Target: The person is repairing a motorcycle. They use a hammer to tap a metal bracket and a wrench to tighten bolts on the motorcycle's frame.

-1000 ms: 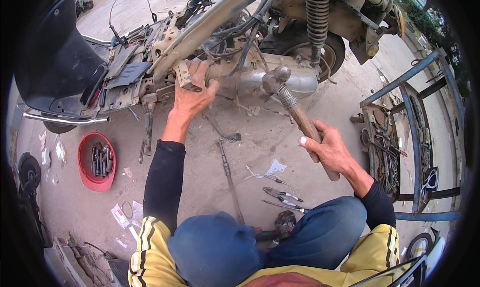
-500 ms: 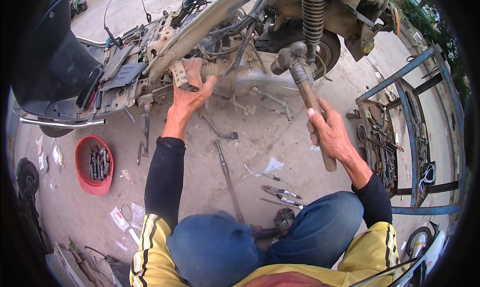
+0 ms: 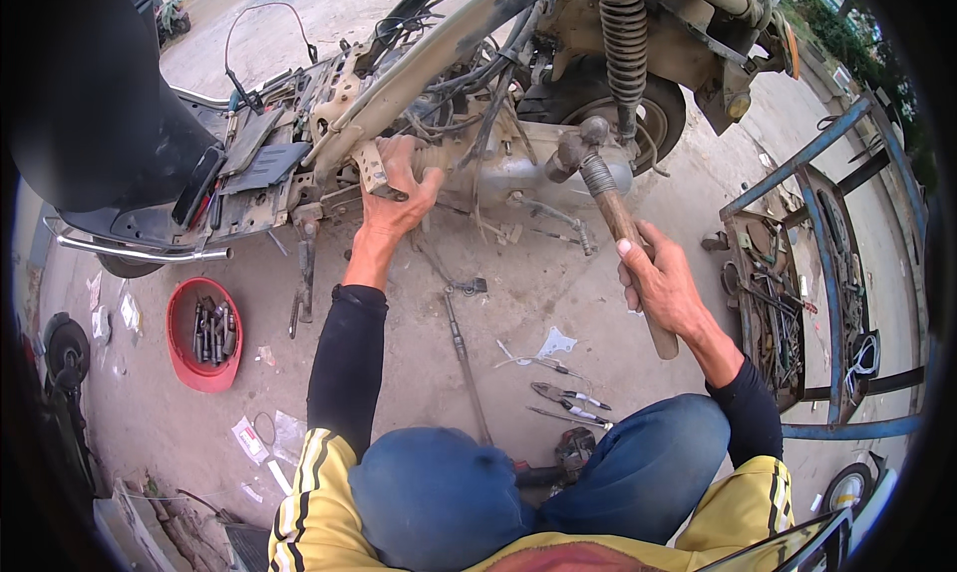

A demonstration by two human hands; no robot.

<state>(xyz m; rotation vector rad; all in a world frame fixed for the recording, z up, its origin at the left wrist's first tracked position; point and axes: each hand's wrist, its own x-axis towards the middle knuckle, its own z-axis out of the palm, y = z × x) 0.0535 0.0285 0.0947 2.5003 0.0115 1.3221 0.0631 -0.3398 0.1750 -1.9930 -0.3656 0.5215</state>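
My left hand [image 3: 397, 188] is closed around a metal bracket with holes [image 3: 373, 168] on the frame of a partly stripped motor scooter [image 3: 349, 124]. Its fingers reach behind the bracket, and their tips are hidden. In my right hand [image 3: 663, 283] is a ball-peen hammer [image 3: 611, 201], gripped low on its wooden handle. Wire is wound round the handle just below the head. The hammer head appears in front of the scooter's dusty engine casing [image 3: 518, 168], near the spring shock absorber [image 3: 623, 49]; I cannot tell whether it touches anything.
A red helmet [image 3: 232, 372] holding several sockets lies at the left. Pliers [image 3: 570, 400], a long rod [image 3: 467, 366] and a power tool [image 3: 573, 450] lie by my knees. A blue metal rack [image 3: 819, 293] with trays of tools stands at the right.
The view has shifted a little, so the scene sits slightly lower and further right. The hammer has drawn slightly back toward me. My left hand stays on the bracket.
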